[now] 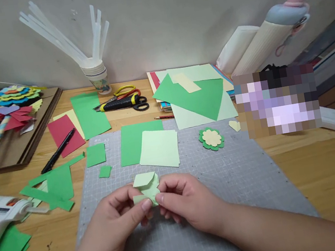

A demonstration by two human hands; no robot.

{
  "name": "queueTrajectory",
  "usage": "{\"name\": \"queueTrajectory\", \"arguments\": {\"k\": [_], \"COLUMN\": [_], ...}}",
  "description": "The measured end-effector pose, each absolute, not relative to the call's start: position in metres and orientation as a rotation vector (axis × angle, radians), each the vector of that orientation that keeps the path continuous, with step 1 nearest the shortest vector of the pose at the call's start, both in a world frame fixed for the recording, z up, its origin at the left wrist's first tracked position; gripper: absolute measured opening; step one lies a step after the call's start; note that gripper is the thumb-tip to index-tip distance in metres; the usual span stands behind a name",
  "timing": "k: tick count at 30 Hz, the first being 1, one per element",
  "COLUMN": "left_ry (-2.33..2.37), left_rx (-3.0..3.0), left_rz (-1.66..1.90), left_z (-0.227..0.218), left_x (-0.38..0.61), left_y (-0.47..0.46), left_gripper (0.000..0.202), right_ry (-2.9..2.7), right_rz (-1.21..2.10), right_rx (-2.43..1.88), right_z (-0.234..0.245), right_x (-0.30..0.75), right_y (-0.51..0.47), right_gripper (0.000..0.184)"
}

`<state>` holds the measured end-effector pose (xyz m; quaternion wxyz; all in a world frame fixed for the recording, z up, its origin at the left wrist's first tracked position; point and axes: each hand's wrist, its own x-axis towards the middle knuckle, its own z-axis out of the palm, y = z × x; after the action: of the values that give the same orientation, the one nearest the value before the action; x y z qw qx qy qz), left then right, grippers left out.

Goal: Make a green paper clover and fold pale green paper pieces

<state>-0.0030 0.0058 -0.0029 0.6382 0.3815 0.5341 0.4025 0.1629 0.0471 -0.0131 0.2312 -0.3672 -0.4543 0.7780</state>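
A small piece of pale green paper, partly folded, is held up between both hands over the grey cutting mat. My left hand pinches its left and lower edge, the thumb lying on top. At the right edge my right hand grips it with thumb and fingers. Just beyond the hands lie light green squares, overlapping a darker green sheet. A scalloped flower of cream and green paper rests to the right on the mat. Fingertips under the paper are partly hidden.
A glue gun and green scraps lie at the left, near a black pen. Scissors and a yellow-black cutter sit behind the mat. Paper cups hold straws. A pale bottle leans at back right.
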Motion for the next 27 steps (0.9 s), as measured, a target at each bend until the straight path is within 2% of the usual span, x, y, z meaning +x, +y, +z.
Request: {"name": "queueTrajectory", "arguments": {"k": [5,10,17,23,27], "left_ry": [1.069,1.135,1.153,1.103,1.11], "left_rx": [0.53,0.675,0.646,0.714,0.781], "left_rz": [0.941,0.941,1.004,1.021,1.05], "left_z": [-0.003,-0.008,-0.011,-0.004,0.0], "left_x": [0.0,-0.003,0.004,0.007,0.008], "left_y": [0.003,0.003,0.002,0.001,0.0], "left_gripper": [0.019,0.014,0.02,0.022,0.022], "right_ry": [-1.294,-1.272,-1.343,-1.4,-1.45], "right_rz": [2.097,2.124,2.096,2.104,2.078], "right_rx": [-1.027,-1.052,-1.02,-0.928,-0.863], "right_z": [-0.014,-0.012,-0.011,-0.015,-0.015], "right_x": [0.165,0.166,0.166,0.168,0.169], "right_y": [0.045,0.046,0.044,0.043,0.042], "right_gripper": [0.02,0.02,0.02,0.03,0.03]}}
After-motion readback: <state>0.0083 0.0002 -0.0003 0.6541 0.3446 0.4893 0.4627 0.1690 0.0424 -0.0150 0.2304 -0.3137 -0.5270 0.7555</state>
